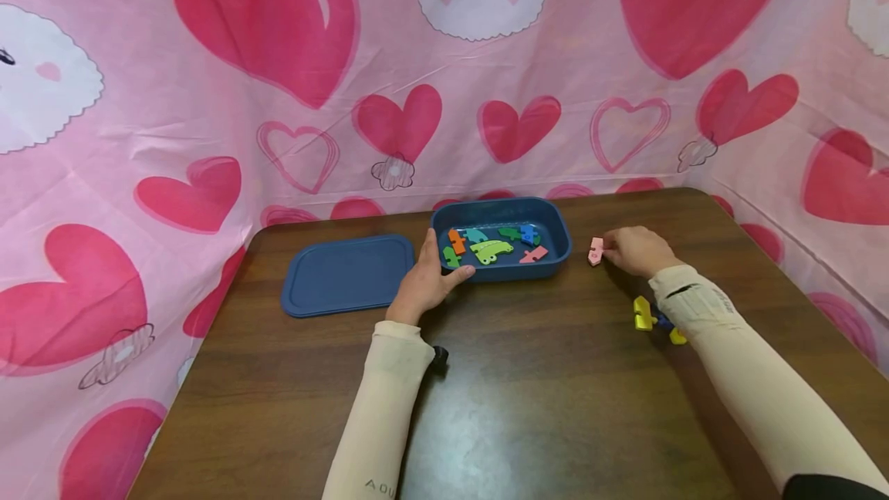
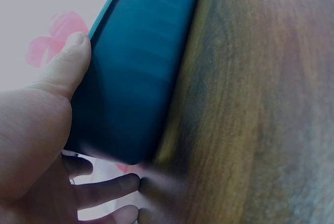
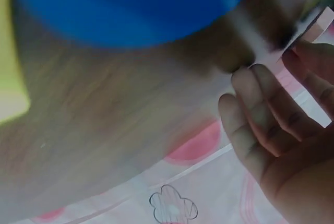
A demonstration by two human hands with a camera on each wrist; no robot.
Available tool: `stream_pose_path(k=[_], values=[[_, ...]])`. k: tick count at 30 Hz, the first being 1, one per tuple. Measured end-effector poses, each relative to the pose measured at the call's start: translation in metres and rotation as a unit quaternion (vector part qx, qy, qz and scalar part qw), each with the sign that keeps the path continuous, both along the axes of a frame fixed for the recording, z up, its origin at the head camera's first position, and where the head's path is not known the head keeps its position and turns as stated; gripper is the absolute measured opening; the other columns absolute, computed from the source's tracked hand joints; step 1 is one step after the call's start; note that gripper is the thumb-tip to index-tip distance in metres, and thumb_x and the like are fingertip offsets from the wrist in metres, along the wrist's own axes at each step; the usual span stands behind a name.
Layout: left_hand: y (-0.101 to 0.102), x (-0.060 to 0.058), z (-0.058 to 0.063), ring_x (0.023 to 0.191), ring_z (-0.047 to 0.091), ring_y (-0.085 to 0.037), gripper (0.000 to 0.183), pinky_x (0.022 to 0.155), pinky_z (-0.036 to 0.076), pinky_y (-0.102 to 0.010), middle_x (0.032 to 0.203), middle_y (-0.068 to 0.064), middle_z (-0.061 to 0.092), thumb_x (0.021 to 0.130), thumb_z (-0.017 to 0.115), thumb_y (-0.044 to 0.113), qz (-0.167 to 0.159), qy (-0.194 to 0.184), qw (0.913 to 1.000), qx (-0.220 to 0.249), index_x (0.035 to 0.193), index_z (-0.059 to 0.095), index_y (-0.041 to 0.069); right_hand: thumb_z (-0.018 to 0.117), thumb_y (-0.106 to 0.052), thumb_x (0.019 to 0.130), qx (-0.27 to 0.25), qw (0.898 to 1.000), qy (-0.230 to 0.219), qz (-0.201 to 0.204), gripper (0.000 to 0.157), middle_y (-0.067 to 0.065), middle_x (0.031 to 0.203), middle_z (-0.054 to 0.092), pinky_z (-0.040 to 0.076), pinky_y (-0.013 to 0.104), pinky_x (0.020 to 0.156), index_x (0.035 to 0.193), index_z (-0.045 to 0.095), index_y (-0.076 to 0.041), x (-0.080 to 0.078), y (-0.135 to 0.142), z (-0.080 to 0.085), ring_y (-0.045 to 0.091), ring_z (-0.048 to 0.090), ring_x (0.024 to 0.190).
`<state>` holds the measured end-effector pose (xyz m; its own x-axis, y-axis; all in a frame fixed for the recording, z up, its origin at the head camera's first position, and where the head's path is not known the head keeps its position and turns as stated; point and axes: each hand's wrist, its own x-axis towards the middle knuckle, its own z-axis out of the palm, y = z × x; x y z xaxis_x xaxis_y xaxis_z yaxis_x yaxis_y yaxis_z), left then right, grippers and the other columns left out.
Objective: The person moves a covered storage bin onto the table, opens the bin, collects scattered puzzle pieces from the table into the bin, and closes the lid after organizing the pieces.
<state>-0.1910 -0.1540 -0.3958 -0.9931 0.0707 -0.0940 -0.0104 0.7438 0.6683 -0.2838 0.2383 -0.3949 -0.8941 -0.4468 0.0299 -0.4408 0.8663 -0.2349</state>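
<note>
My left hand [image 1: 425, 282] rests at the near left corner of a dark blue plastic box [image 1: 514, 272], its thumb along the front wall and its straight fingers by the left end. The left wrist view shows the thumb at the box's rim [image 2: 99, 25]. To the right of the box, my right hand [image 1: 635, 250] pinches a small pink puzzle piece [image 1: 596, 251] by its right side, close over the table. Inside the box lie a light green crocodile-head piece [image 1: 491, 251], an orange piece [image 1: 456, 241], another pink piece [image 1: 534, 255] and several green and blue pieces.
A flat blue lid [image 1: 347, 275] lies left of the box on the brown wooden table [image 1: 528, 392]. Beside the right forearm are a yellow puzzle piece [image 1: 643, 314], a partly hidden blue piece [image 1: 663, 320] and another yellow one [image 1: 677, 336]. Heart-patterned pink cloth [image 1: 458, 68] hangs behind.
</note>
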Motion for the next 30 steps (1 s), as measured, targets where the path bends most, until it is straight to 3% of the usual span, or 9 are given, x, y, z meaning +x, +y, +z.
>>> stream_pose_path(k=[6,14,23,30], values=[[0.000,0.000,-0.001,0.149,0.025,-0.035,0.114,0.116,0.026,-0.052,0.169,-0.007,0.002,0.090,0.060,0.068,-0.001,0.000,1.0000,0.000,0.162,-0.011,0.016,0.067,-0.013,0.094,-0.045,0.999,0.015,0.000,0.011,0.007,0.080,0.066,0.050,0.050,0.068,0.098,0.070,-0.003,0.004,-0.014,0.007,0.027,0.058,0.071],[0.000,-0.001,-0.001,0.150,0.023,-0.033,0.113,0.117,0.025,-0.052,0.169,-0.006,0.001,0.091,0.059,0.068,-0.001,-0.002,1.0000,-0.001,0.162,-0.011,0.017,0.064,-0.015,0.096,-0.119,0.991,0.054,-0.016,0.016,0.014,0.091,0.071,0.049,0.053,0.076,0.105,0.070,-0.004,0.009,-0.029,0.021,0.032,0.062,0.081],[0.000,-0.001,-0.002,0.150,0.022,-0.032,0.114,0.117,0.025,-0.051,0.169,-0.006,0.001,0.091,0.060,0.068,-0.006,0.003,1.0000,0.000,0.162,-0.011,0.016,0.064,-0.017,0.098,-0.135,0.990,0.030,-0.028,0.017,0.016,0.097,0.070,0.049,0.053,0.078,0.108,0.069,-0.004,0.018,-0.039,0.035,0.033,0.059,0.085],[-0.001,0.000,-0.001,0.149,0.024,-0.034,0.113,0.116,0.026,-0.052,0.169,-0.007,0.002,0.091,0.061,0.067,-0.003,0.004,1.0000,0.002,0.162,-0.011,0.015,0.067,-0.017,0.097,-0.139,0.990,0.036,-0.003,0.015,0.008,0.085,0.070,0.050,0.044,0.069,0.105,0.071,-0.005,0.029,-0.058,0.036,0.026,0.059,0.074]])
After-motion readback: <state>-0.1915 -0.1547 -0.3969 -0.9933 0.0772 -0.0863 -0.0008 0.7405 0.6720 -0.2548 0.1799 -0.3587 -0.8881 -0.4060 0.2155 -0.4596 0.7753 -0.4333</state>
